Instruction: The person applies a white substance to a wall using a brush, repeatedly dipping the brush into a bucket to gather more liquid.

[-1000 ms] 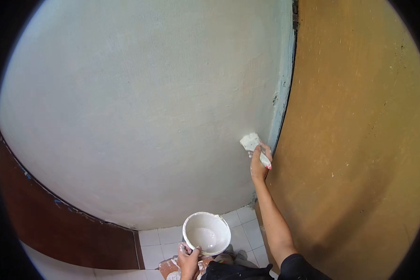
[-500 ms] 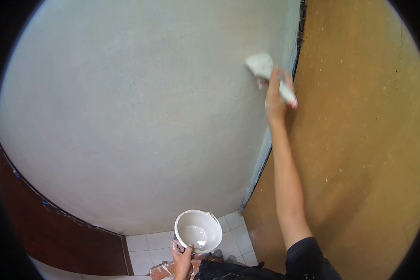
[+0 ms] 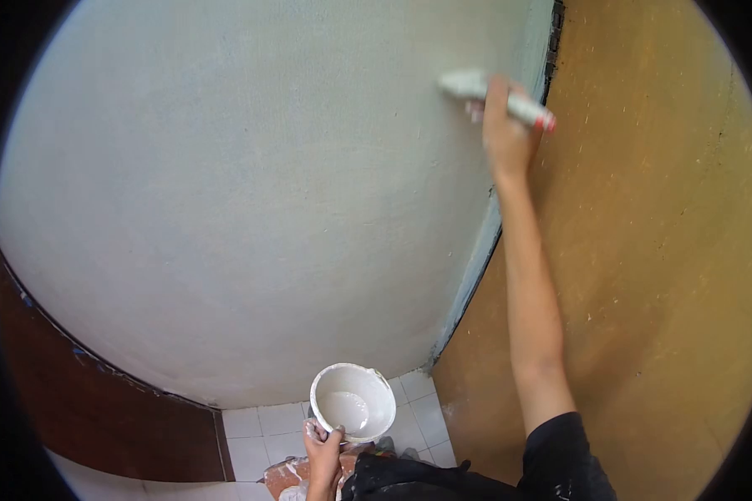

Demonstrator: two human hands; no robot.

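Note:
My right hand (image 3: pixel 507 117) is closed round the handle of a wide paintbrush (image 3: pixel 466 83) with whitish bristles and a red handle end. The bristles point left at the pale wall (image 3: pixel 251 184), near its right edge; whether they touch it is hard to tell. Low in the view, my left hand (image 3: pixel 322 451) grips the rim of a white bucket (image 3: pixel 317 397), thumb over the edge. Some white liquid lies at the bucket's bottom. White smears show on my left fingers.
An ochre panel (image 3: pixel 643 250) stands along the right, meeting the wall at a dark-edged seam. A dark red-brown surface (image 3: pixel 100 401) is at lower left. White floor tiles (image 3: pixel 282 419) and a paint-spattered reddish object (image 3: pixel 282 476) lie below.
My right hand has moved up and slightly right with the brush, whose bristles now appear narrower, turned more edge-on. The bucket in my left hand sits slightly higher in view.

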